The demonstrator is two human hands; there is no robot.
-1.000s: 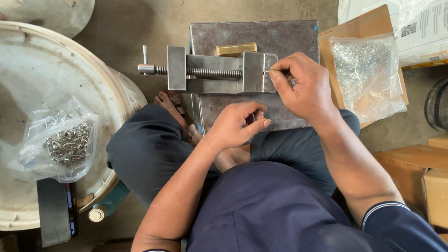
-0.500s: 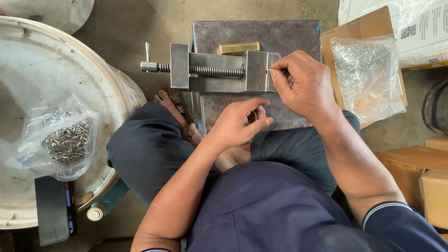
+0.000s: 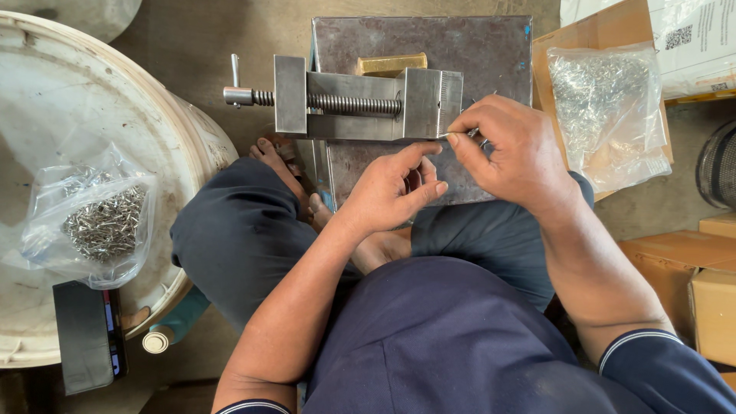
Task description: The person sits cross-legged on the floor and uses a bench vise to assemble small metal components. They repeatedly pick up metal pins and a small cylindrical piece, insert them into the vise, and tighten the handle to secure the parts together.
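A steel bench vise [image 3: 360, 103] with a threaded screw lies on a grey metal plate [image 3: 460, 46], a brass block [image 3: 392, 64] just behind it. My right hand [image 3: 510, 149] pinches a small thin metal pin at the vise's right jaw. Just below it, my left hand [image 3: 395, 188] hovers over the plate with fingers curled; whether it holds a small part is hidden. I sit cross-legged in dark blue clothes.
A large white upturned tub [image 3: 69, 115] at left carries a clear bag of small metal parts [image 3: 96, 218] and a dark phone [image 3: 88, 337]. At right, a cardboard box [image 3: 552, 69] holds another clear bag of shiny parts [image 3: 606, 107]. More cartons [image 3: 705, 284] stand lower right.
Both hands stay by the vise's right jaw; my left hand's fingers have shifted slightly closer to my right hand. The view has drifted a little.
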